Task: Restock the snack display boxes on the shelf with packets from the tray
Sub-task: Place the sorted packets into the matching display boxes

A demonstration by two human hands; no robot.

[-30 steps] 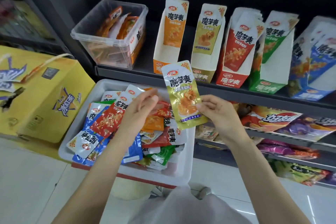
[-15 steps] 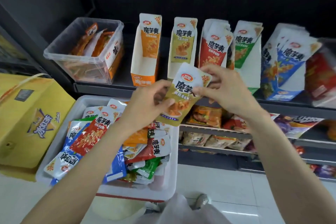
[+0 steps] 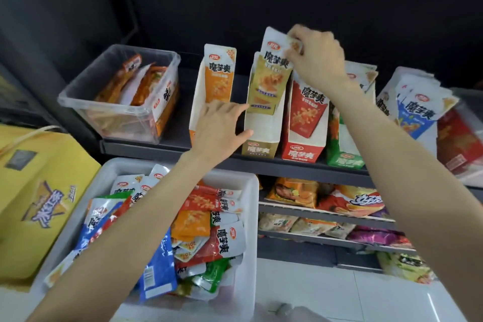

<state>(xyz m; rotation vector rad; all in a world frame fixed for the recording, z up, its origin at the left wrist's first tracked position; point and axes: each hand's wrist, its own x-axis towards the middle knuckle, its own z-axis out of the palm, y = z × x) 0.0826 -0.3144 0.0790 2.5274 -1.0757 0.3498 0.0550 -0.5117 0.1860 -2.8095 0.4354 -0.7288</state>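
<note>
My right hand (image 3: 317,56) pinches the top of a gold snack packet (image 3: 271,70) that stands partly inside the gold display box (image 3: 261,136) on the shelf. My left hand (image 3: 220,128) grips the left front wall of that box, thumb on the inner face. An orange display box (image 3: 194,112) stands to its left with one orange packet (image 3: 219,76). A red display box (image 3: 304,149) and a green one (image 3: 345,157) stand to the right. Below, the white tray (image 3: 251,191) holds several mixed packets.
A clear plastic tub (image 3: 117,102) of packets sits on the shelf at the left. A blue display box (image 3: 418,112) is at the far right. A yellow carton (image 3: 39,191) stands left of the tray. Lower shelves (image 3: 326,214) hold snack bags.
My right hand has lifted the gold packet from in front of the shelf up into the gold box. My left hand let go of the packet and took hold of the box wall.
</note>
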